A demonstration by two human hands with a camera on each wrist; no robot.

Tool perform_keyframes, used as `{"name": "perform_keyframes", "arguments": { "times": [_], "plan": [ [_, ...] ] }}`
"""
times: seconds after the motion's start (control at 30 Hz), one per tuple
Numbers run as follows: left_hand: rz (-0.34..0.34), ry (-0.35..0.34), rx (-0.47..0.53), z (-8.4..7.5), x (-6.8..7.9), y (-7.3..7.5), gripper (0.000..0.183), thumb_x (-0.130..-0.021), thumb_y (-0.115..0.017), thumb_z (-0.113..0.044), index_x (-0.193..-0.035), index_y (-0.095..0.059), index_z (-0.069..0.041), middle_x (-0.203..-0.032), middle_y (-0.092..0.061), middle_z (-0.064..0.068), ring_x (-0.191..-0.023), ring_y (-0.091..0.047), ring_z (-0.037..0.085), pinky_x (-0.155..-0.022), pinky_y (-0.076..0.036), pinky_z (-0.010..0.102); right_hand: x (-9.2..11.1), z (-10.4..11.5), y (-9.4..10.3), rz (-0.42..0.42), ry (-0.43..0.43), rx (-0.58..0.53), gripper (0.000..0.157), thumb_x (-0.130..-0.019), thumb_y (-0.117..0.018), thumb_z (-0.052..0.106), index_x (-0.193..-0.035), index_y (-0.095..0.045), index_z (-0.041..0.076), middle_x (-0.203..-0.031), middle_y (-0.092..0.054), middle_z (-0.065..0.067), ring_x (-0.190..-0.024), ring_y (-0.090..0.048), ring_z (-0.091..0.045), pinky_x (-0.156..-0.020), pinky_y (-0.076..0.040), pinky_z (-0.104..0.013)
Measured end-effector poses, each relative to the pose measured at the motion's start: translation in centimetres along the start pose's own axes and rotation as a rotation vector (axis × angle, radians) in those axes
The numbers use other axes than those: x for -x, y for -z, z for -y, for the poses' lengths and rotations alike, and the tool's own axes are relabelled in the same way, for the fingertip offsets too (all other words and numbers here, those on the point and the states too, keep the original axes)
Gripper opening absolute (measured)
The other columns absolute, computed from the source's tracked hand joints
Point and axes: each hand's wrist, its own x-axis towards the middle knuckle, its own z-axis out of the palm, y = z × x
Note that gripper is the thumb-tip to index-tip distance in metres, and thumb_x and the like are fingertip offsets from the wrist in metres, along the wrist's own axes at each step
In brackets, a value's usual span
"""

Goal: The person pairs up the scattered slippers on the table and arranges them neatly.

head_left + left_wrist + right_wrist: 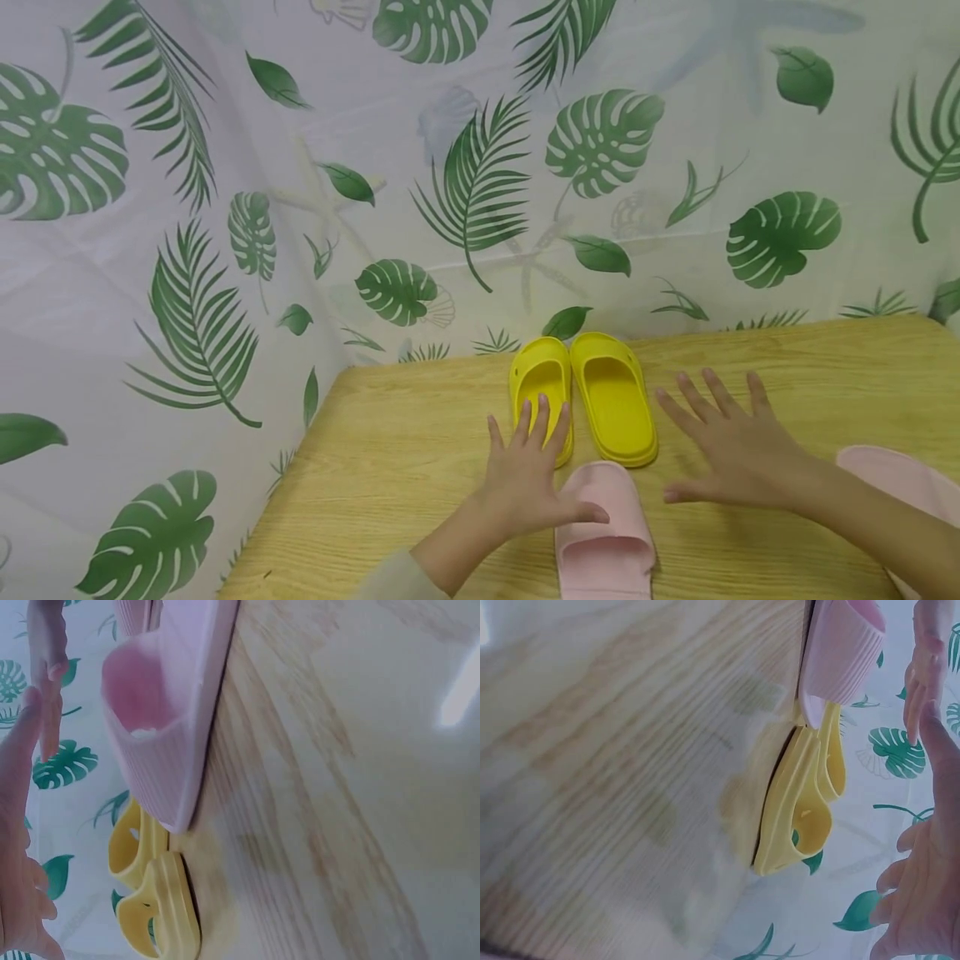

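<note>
Fingers spread, my left hand (521, 483) is held over the table, overlapping the left yellow slipper (540, 362) and the edge of a pink slipper (607, 508) in the head view. My right hand (738, 454) is also spread wide, to the right of the other yellow slipper (618, 408). Neither hand holds anything. The yellow pair stands side by side at the back, toes to the wall. In front of it lies the pink slipper, its heel cut off by the frame. A second pink slipper (892, 471) lies at the far right, partly behind my right forearm.
The slippers are on a wood-grain table (390, 450). A white cloth (480, 317) printed with green leaves hangs behind and to the left, right at the table's edges. In the left wrist view, a bright reflection (459, 694) shows on the tabletop.
</note>
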Motion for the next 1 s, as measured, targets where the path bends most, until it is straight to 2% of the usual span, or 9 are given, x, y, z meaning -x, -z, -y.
{"name": "perform_keyframes", "arguments": {
  "times": [0.27,0.47,0.7,0.87,1.0],
  "plan": [
    [-0.014,0.002,-0.072,-1.3,0.5,0.5,0.123,-0.064,-0.044,-0.090,-0.149,0.018,-0.026,-0.158,0.001,0.011,-0.145,-0.002,0.030,-0.105,-0.009,0.071,1.7,-0.8,0.1,-0.034,0.001,0.051,0.112,-0.072,-0.050,0.081,-0.153,-0.008,0.017,-0.155,-0.014,-0.024,-0.140,-0.006,-0.049,-0.098,0.028,-0.059],
    [-0.022,-0.023,-0.134,-2.0,0.8,0.2,0.121,-0.065,-0.038,-0.092,-0.150,0.015,-0.024,-0.159,-0.003,0.011,-0.145,-0.007,0.030,-0.104,-0.013,0.070,2.6,-1.5,0.2,-0.031,-0.035,0.050,0.111,-0.073,-0.053,0.078,-0.154,-0.006,0.016,-0.155,-0.014,-0.024,-0.138,-0.012,-0.051,-0.098,0.028,-0.060],
    [0.002,-0.035,-0.072,-2.9,1.3,0.0,0.118,-0.065,-0.033,-0.093,-0.151,0.010,-0.024,-0.158,0.005,0.009,-0.145,-0.004,0.031,-0.105,-0.012,0.070,3.6,-2.2,-0.2,-0.047,-0.056,0.069,0.111,-0.074,-0.053,0.077,-0.154,-0.003,0.017,-0.155,-0.014,-0.023,-0.139,-0.011,-0.050,-0.098,0.028,-0.060],
    [0.001,-0.042,-0.061,-3.2,1.4,-0.3,0.118,-0.066,-0.035,-0.092,-0.150,0.013,-0.024,-0.158,0.007,0.008,-0.145,-0.002,0.030,-0.104,-0.013,0.071,4.4,-2.9,-0.6,-0.030,-0.083,0.089,0.111,-0.074,-0.051,0.078,-0.154,-0.002,0.018,-0.156,-0.011,-0.020,-0.138,-0.012,-0.050,-0.096,0.030,-0.059],
    [0.001,-0.053,-0.053,-3.3,1.4,-0.7,0.119,-0.067,-0.035,-0.092,-0.149,0.017,-0.023,-0.157,0.011,0.007,-0.145,-0.001,0.030,-0.104,-0.013,0.071,5.0,-3.6,-0.7,-0.025,-0.089,0.094,0.112,-0.075,-0.052,0.077,-0.153,-0.001,0.017,-0.155,-0.013,-0.023,-0.140,-0.006,-0.049,-0.096,0.030,-0.059]
  ]
}}
